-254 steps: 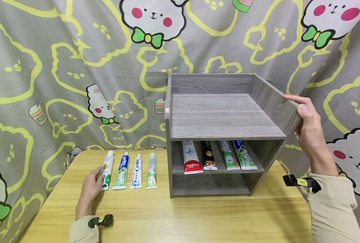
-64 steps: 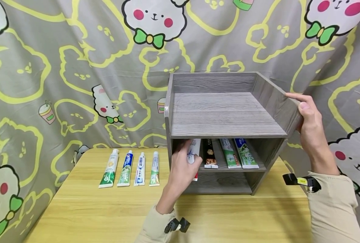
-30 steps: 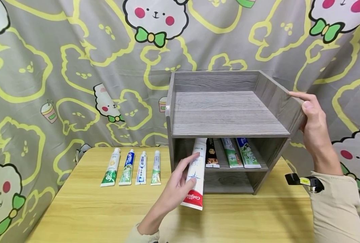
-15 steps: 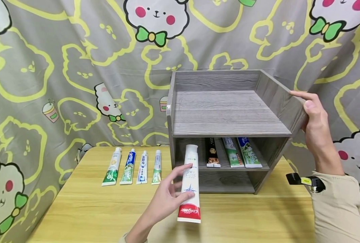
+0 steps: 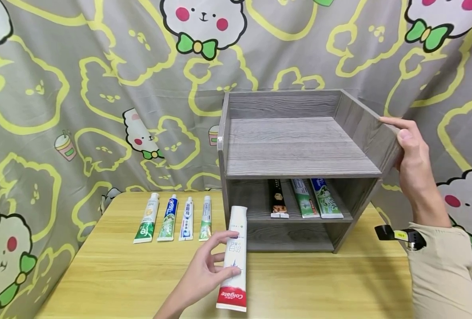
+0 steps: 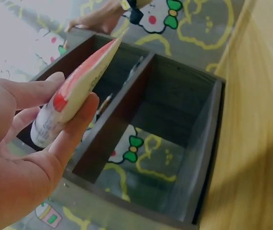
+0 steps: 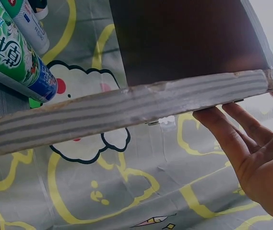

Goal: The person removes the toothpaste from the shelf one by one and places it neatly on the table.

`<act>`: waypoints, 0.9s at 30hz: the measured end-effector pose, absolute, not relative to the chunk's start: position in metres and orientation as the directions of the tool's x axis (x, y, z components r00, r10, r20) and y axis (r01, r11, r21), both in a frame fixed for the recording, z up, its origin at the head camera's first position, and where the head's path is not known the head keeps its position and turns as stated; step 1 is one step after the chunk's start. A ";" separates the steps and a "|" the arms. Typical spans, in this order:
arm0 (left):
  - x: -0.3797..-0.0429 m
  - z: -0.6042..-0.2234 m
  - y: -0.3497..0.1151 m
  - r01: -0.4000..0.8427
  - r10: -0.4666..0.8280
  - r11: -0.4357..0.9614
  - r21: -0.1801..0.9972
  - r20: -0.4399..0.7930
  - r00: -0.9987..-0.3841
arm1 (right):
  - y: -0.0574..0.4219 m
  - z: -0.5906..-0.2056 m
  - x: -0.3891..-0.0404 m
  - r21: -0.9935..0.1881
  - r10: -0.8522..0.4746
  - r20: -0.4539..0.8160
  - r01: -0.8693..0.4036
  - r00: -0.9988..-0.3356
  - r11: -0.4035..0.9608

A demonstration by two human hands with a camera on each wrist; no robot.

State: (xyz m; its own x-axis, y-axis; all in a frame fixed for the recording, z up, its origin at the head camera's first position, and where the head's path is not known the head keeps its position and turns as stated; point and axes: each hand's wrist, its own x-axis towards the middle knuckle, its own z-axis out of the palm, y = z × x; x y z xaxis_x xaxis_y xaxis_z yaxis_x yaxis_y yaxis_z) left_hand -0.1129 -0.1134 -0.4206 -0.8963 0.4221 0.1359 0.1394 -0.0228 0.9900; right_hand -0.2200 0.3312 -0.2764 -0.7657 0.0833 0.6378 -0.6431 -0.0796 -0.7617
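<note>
My left hand (image 5: pixel 204 268) holds a white Colgate toothpaste tube (image 5: pixel 234 254) with a red end, thumb on one face and fingers on the other. The tube is tilted in front of the shelf's left side, above the table; the left wrist view shows the tube (image 6: pixel 74 91) pinched between thumb and fingers. My right hand (image 5: pixel 417 173) rests against the right side panel of the grey wooden shelf (image 5: pixel 299 146). In the right wrist view its extended fingers (image 7: pixel 222 129) touch the panel's outer side. Three tubes lie on the middle level, the nearest to the gap being a black tube (image 5: pixel 278 199).
Left of the shelf, several toothpaste tubes lie in a row on the wooden table (image 5: pixel 112 274): a green-and-white tube (image 5: pixel 147 219), a blue-and-green tube (image 5: pixel 167 220), a white-and-blue tube (image 5: pixel 187 220) and a slim green-ended tube (image 5: pixel 206 219). A patterned curtain (image 5: pixel 100 79) hangs behind.
My left hand has gone from the row's left tube to the shelf, taken the Colgate tube off the middle level, and drawn it out toward the front left. The right hand stays on the shelf.
</note>
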 end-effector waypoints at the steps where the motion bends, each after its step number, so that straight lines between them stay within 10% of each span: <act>1: -0.112 -0.422 -0.116 0.135 0.422 -0.016 0.991 0.130 -0.897 | 0.331 -0.276 -0.220 -0.763 0.086 0.636 -0.642 -0.767 -0.080; 27: -0.097 -0.456 -0.161 0.055 0.328 0.060 0.997 0.033 -0.944 | 0.330 -0.274 -0.218 -0.769 0.087 0.629 -0.634 -0.773 -0.076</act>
